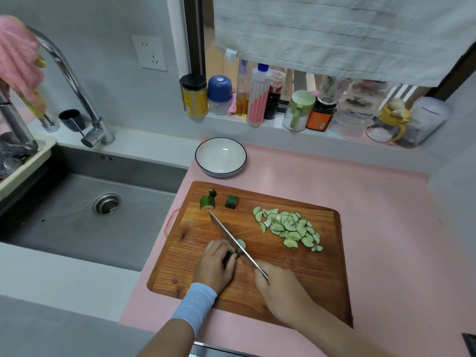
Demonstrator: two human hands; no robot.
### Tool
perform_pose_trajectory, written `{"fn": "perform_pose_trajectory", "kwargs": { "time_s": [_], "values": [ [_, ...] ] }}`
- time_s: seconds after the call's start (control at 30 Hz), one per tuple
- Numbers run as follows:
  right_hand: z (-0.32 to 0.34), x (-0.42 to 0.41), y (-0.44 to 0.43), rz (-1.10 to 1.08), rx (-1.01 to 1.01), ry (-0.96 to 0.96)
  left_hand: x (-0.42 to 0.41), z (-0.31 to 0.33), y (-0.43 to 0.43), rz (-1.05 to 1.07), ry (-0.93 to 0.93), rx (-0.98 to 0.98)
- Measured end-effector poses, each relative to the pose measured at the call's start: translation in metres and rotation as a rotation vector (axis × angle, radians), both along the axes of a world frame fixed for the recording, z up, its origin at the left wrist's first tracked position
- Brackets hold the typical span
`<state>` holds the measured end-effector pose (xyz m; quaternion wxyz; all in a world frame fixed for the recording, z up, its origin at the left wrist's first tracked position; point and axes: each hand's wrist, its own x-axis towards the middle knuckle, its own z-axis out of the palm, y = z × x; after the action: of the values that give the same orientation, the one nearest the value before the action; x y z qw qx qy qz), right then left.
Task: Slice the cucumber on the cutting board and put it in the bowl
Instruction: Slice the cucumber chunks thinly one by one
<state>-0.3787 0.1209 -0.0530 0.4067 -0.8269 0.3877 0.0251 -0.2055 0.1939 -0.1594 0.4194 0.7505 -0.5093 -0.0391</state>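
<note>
Beside the sink (103,202), at the far-left corner of the cutting board (309,279), two dark stub ends (206,202) sit parked out of the blade's path. Just beyond the board the bowl (221,157) waits with nothing in it, near enough for a short transfer. I note the left hand (216,264) curled down over the remaining cucumber (231,255), pinning it against rolling. Its long axis I judge to run near-left to far-right, cut face toward the knife (228,233); most is hidden. Blade crosses that axis, tip far-left. Fingers of the right hand (280,287) wrap the handle. Finished slices (288,228) lie heaped to the right, clear of the cut.
</note>
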Motion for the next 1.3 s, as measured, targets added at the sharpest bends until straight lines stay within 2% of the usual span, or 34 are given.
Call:
{"fn": "perform_pose_trajectory", "kwargs": {
  "time_s": [0.33,0.93,1.3],
  "values": [
    [-0.012,0.046,-0.008,0.020,-0.020,-0.009,-0.003,-0.001,0.004,-0.010,-0.049,0.021],
    [0.003,-0.003,0.004,0.002,-0.055,0.068,-0.002,0.002,0.004,-0.003,-0.002,-0.006],
    [-0.006,0.020,-0.003,0.010,-0.027,0.066,-0.002,0.001,0.003,-0.001,0.009,0.019]
  ]
}}
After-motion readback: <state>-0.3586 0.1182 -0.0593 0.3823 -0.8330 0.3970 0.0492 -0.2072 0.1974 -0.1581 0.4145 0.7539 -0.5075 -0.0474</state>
